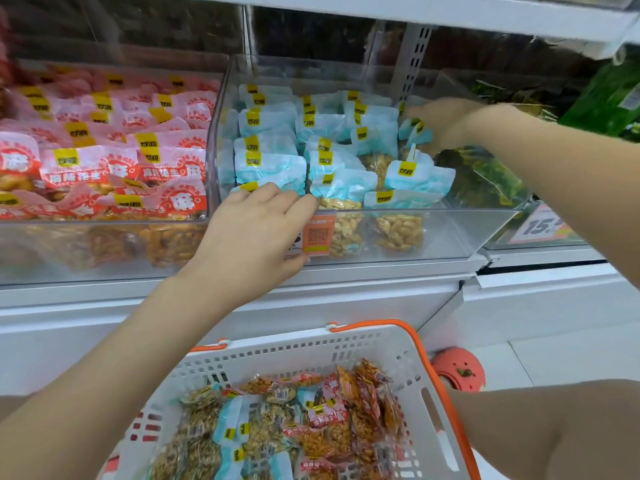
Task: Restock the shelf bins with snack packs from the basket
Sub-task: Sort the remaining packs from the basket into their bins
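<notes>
two hands in the clear bin (450, 233), left hand (256, 230) flat on blue packs (270, 168), right hand (446, 123) pinching one pack (414, 129), basket (346, 344) below

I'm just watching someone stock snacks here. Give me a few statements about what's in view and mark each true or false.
1. Both hands reach into the bin of blue packs. True: the left hand rests at its front edge, the right hand at its far right.
2. The basket is empty. False: it holds mixed blue and red packs.
3. The bin on the left holds red packs. True.
4. The basket's handles are green. False: they are orange.
5. The right hand is down in the basket. False: it is up among the blue packs.
</notes>
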